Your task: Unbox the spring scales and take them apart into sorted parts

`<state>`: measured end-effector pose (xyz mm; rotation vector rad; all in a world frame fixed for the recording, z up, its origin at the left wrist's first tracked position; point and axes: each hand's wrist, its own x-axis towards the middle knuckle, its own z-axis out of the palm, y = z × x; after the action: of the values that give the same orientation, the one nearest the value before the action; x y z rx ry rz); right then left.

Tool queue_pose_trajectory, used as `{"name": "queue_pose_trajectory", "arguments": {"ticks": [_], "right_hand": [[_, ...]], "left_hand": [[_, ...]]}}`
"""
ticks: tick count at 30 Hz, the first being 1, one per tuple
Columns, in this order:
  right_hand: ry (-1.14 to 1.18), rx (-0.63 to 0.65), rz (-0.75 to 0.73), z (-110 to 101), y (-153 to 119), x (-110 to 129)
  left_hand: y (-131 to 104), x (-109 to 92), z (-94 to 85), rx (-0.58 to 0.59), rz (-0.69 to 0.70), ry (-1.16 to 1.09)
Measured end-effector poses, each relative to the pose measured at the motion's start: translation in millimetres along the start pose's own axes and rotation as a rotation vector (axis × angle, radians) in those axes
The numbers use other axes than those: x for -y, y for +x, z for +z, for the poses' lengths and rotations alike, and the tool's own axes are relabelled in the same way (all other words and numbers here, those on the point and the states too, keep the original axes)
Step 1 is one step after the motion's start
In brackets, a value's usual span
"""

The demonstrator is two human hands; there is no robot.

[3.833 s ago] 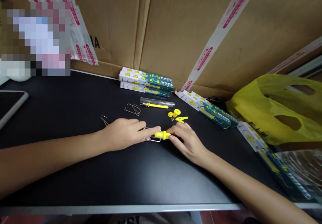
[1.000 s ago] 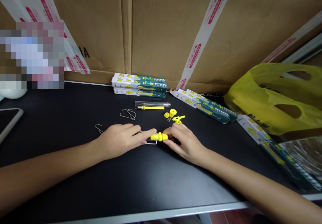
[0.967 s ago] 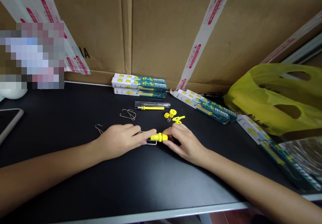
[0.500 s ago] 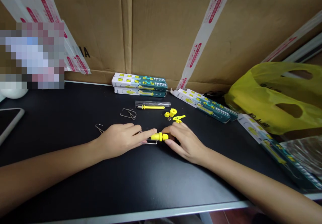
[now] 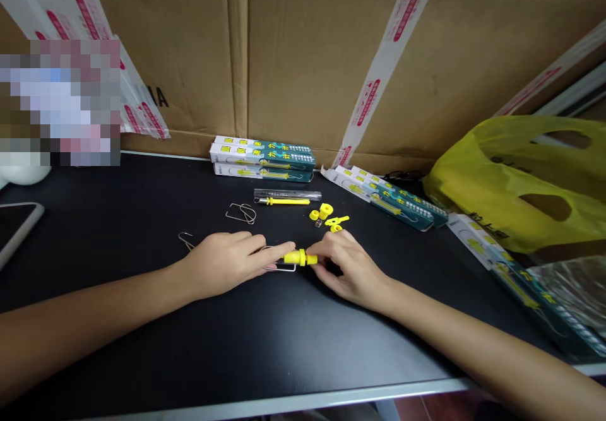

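Note:
My left hand [image 5: 231, 263] is closed around the body of a spring scale, whose yellow end fitting [image 5: 295, 257] sticks out past the fingertips. A wire hook [image 5: 186, 241] shows on the far side of that hand, and a bent wire loop [image 5: 284, 269] lies beneath the fitting. At the right end, thumb and fingers of my right hand [image 5: 353, 266] pinch a small yellow cap [image 5: 311, 259]. Behind the hands are small yellow parts [image 5: 326, 211], a tiny spring [image 5: 319, 223], a wire hook and ring [image 5: 241, 213], a yellow rod [image 5: 288, 202] and a clear tube [image 5: 287, 194].
Stacked spring scale boxes [image 5: 262, 159] stand at the back against a large cardboard sheet [image 5: 303, 61]. More boxes [image 5: 386, 198] lie to the right, beside a yellow plastic bag [image 5: 497, 175]. A white-edged tablet [image 5: 19, 231] is at the far left of the black table [image 5: 265, 345].
My right fingers have shifted slightly and bent more around the small yellow cap, which looks turned. The left hand stays in place on the spring scale.

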<state>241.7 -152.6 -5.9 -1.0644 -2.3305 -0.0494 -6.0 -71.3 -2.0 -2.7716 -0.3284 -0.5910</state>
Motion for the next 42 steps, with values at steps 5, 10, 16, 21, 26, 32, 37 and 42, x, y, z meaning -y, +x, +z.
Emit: {"name": "queue_pose_trajectory", "arguments": {"ticks": [5, 10, 16, 21, 26, 32, 37, 42], "right_hand": [[0.040, -0.013, 0.056, -2.3, -0.5, 2.9], [-0.051, 0.096, 0.131, -4.4, 0.9, 0.9], [-0.032, 0.062, 0.108, -2.8, 0.4, -1.1], [-0.033, -0.009, 0.036, -1.8, -1.2, -2.1], [-0.044, -0.062, -0.074, -1.7, -0.7, 1.1], [-0.050, -0.014, 0.072, -5.2, -0.2, 3.1], [-0.063, 0.122, 0.148, -5.3, 1.3, 1.0], [-0.049, 0.073, 0.112, -3.8, 0.6, 0.6]], "left_hand": [[0.7, -0.4, -0.6, 0.000, -0.001, 0.015], [0.9, -0.7, -0.2, 0.003, 0.005, 0.017], [0.5, 0.0, -0.8, 0.004, -0.003, 0.000], [0.8, 0.2, -0.3, -0.004, -0.003, 0.002], [0.9, -0.2, -0.1, -0.003, -0.002, 0.013], [-0.3, 0.0, -0.5, 0.002, 0.001, 0.010], [-0.2, 0.0, 0.4, 0.009, 0.004, 0.017], [1.3, 0.2, 0.6, 0.000, -0.003, -0.003]]}}
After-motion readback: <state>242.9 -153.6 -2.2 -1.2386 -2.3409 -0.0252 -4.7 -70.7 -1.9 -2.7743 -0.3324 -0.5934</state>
